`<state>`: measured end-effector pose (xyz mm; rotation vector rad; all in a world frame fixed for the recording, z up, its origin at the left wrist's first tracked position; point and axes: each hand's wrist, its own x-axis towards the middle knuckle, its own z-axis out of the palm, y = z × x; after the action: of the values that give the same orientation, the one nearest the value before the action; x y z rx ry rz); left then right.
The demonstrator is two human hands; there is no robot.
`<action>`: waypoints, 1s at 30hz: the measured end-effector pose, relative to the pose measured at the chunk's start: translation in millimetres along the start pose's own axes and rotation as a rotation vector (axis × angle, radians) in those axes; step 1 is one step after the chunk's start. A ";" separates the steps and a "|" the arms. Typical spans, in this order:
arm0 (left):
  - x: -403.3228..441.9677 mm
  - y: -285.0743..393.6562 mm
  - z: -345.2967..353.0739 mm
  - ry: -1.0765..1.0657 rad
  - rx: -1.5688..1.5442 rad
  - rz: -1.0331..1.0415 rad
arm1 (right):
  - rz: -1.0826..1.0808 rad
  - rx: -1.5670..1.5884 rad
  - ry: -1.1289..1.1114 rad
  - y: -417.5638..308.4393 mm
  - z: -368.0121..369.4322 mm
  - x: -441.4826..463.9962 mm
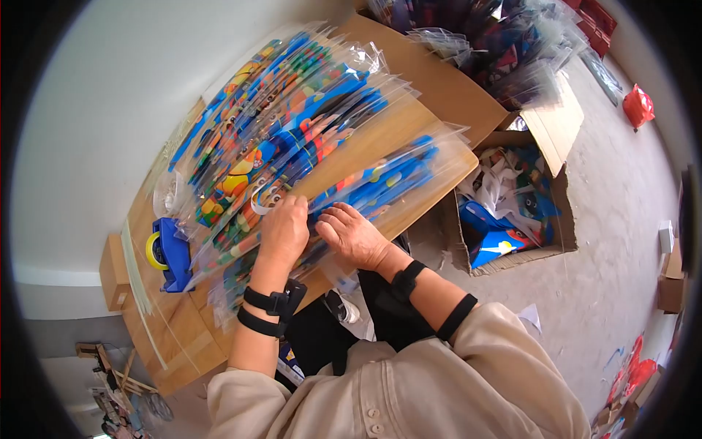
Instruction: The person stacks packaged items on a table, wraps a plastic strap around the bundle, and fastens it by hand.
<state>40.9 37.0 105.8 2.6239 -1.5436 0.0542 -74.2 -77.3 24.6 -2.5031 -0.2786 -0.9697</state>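
Observation:
My left hand [287, 228] is closed, its fingertips pressed together by a curled white strip [257, 200] that runs up to them. Close beside it, my right hand [354, 235] has its fingers curled in at the near end of a clear plastic bag with a blue printed item [395, 175] inside. Exactly what its fingertips grip is hidden. Behind the left hand, many clear bags with colourful cartoon-printed items [292, 124] lie overlapped in rows on the wooden table [208, 333]. More bags reach under both wrists.
A blue tape dispenser [172, 256] with yellow tape stands at the table's left, near a pile of pale strips [135, 263]. Right of the table, an open cardboard box [515, 263] holds printed pieces and white scraps. More bagged items [504, 51] stand behind. A red bag [638, 107] lies on the floor.

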 end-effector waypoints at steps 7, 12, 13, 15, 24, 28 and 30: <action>-24.5 -9.3 21.6 -0.104 -0.225 0.028 | 0.052 0.043 -0.030 -8.8 -12.0 2.5; -2.6 -37.9 -2.2 -0.227 -0.352 0.078 | 0.152 -0.039 -0.130 -15.8 -8.3 3.1; 6.5 -43.6 -9.9 -0.262 -0.456 0.020 | 0.143 -0.031 -0.130 -15.4 -8.5 3.2; 22.2 -52.6 -9.4 -0.038 -0.533 -0.091 | 0.116 -0.107 -0.183 -14.2 -9.7 2.5; 64.5 -79.9 30.6 0.157 0.032 -0.047 | 0.109 -0.127 -0.222 -12.7 -11.3 3.7; 72.8 -80.3 28.3 0.078 0.252 -0.062 | 0.116 -0.131 -0.228 -13.6 -12.0 4.0; 72.8 -79.2 23.8 0.135 0.343 0.032 | 0.121 -0.135 -0.226 -14.0 -11.3 4.5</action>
<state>145.0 9.5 82.7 2.7719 -1.6573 0.5322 -82.2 -70.2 39.6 -2.7213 -0.1320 -0.6791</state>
